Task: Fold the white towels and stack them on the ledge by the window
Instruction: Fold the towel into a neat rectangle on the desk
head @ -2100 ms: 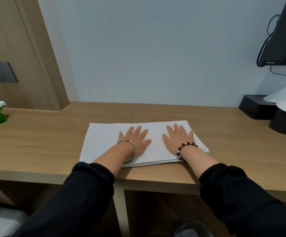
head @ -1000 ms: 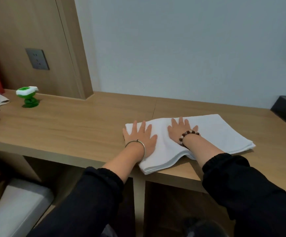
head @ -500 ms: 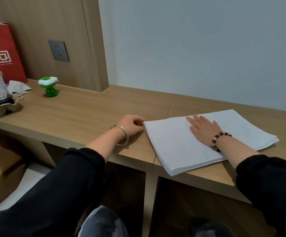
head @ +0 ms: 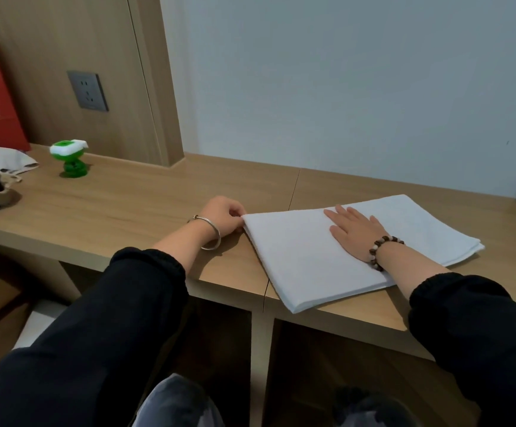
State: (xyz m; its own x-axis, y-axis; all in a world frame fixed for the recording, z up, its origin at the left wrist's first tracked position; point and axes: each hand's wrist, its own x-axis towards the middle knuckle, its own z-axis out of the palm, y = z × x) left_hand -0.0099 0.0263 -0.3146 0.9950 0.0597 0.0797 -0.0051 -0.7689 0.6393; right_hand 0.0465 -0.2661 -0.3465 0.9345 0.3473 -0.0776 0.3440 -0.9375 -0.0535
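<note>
Fingers of my left hand pinch the towel corner; its length runs rightward from them, under my flat right hand.

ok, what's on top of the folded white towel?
Only the right hand, flat on the folded white towel. The left hand pinches its far-left corner. Cloth under the palm is hidden.
</note>
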